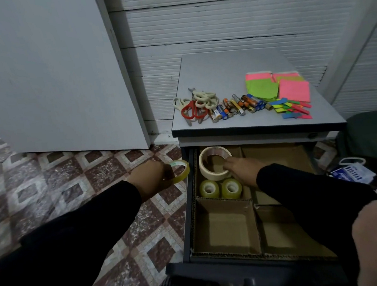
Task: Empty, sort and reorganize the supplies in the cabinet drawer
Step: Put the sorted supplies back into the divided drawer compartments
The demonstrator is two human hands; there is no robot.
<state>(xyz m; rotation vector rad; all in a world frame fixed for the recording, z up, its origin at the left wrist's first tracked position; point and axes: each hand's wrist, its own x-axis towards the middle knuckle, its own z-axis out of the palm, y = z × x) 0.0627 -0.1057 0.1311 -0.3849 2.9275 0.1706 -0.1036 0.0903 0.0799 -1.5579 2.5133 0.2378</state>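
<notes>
Right hand [240, 170] in the open grey drawer [189, 202] — fingertips curled against the wide cream masking-tape roll [214, 163] lying flat; left hand [154, 176] pinches a thin clear tape ring [181, 171] just outside the drawer's left wall.

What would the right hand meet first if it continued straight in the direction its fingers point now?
The right hand already reaches the large masking tape roll in the drawer; going on, it would likely push that roll first, though depth is unclear.
</notes>
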